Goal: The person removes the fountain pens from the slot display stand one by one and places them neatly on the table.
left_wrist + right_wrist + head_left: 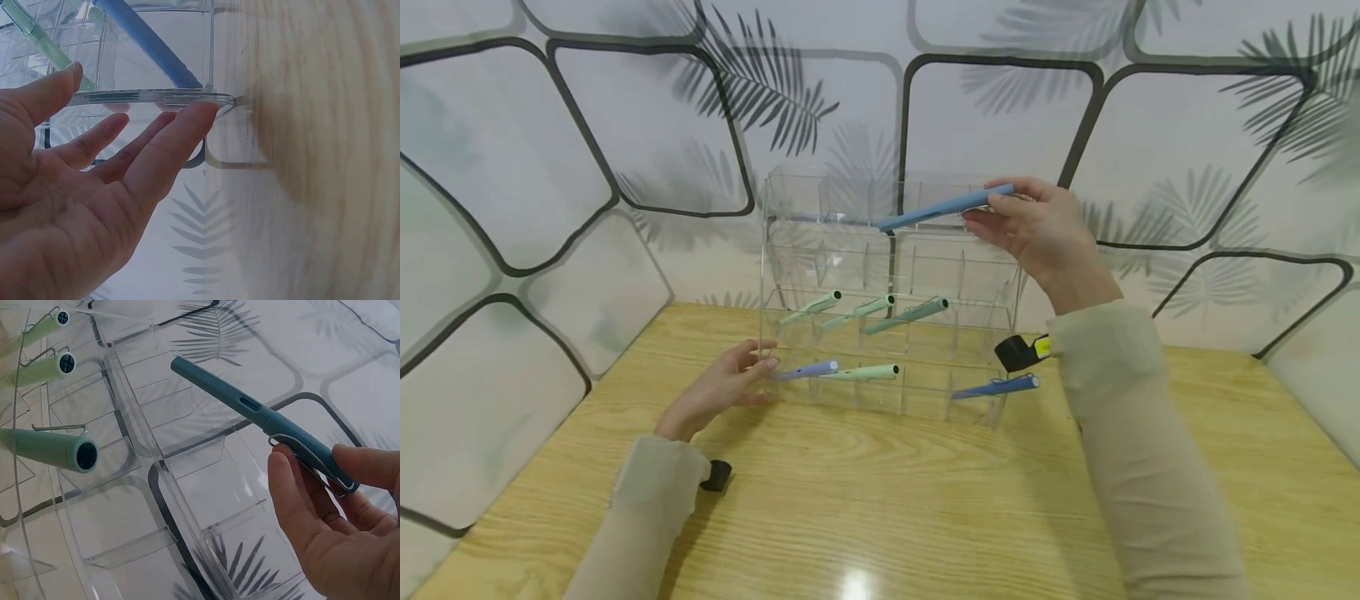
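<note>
My right hand [1037, 225] pinches a blue clip-capped pen [947, 208] between thumb and fingers, in front of the upper tiers of a clear pen rack [842, 267]. In the right wrist view the pen [219, 390] slants, its clip end in the fingers and its other end free. My left hand [730, 383] is at the rack's lower left side, fingers extended. In the left wrist view, its fingertips [203, 115] meet the clear side panel [150, 97]. Just beside them leans a periwinkle pen [808, 370] in the bottom tier.
Three green pens, one of them darker [910, 315], lean in the tier above the bottom. The bottom tier also bears a pale green pen [868, 372] and a dark blue pen [996, 387]. The rack stands on a wooden table [850, 492] before a patterned wall [1000, 125].
</note>
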Demonstrator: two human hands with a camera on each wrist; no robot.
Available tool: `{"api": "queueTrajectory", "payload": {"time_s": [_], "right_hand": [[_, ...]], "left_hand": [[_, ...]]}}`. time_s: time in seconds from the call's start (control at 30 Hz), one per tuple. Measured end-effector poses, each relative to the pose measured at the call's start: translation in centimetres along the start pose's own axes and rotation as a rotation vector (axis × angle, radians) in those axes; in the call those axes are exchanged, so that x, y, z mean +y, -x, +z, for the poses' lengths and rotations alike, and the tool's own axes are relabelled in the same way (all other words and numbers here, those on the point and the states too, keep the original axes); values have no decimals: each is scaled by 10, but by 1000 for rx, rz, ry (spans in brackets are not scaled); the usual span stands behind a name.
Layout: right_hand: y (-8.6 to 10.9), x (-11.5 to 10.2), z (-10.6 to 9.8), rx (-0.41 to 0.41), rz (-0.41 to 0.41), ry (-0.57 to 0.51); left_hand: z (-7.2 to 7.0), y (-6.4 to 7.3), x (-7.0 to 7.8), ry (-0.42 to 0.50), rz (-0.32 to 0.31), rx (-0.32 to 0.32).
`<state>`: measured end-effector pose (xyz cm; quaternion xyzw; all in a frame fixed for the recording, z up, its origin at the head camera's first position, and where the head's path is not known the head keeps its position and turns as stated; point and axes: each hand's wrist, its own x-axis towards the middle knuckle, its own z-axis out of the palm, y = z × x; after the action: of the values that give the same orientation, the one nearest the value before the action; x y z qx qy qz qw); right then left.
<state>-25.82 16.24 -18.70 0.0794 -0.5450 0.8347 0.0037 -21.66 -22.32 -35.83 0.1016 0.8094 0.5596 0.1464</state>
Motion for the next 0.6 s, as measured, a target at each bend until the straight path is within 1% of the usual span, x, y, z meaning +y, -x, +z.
{"api": "queueTrajectory", "payload": {"time_s": [0.13, 0.37, 0.5, 0.6], "right_hand": [[5, -6, -6, -9, -7, -34], [18, -9, -20, -4, -46, -38], [24, -8, -28, 3, -76, -79], [28, -7, -33, 5, -91, -139]], "left_hand": [[0, 0, 0, 0, -3, -3], [-1, 0, 2, -4, -3, 0], [0, 0, 1, -4, -2, 0], [0, 0, 0, 0, 2, -2]]}}
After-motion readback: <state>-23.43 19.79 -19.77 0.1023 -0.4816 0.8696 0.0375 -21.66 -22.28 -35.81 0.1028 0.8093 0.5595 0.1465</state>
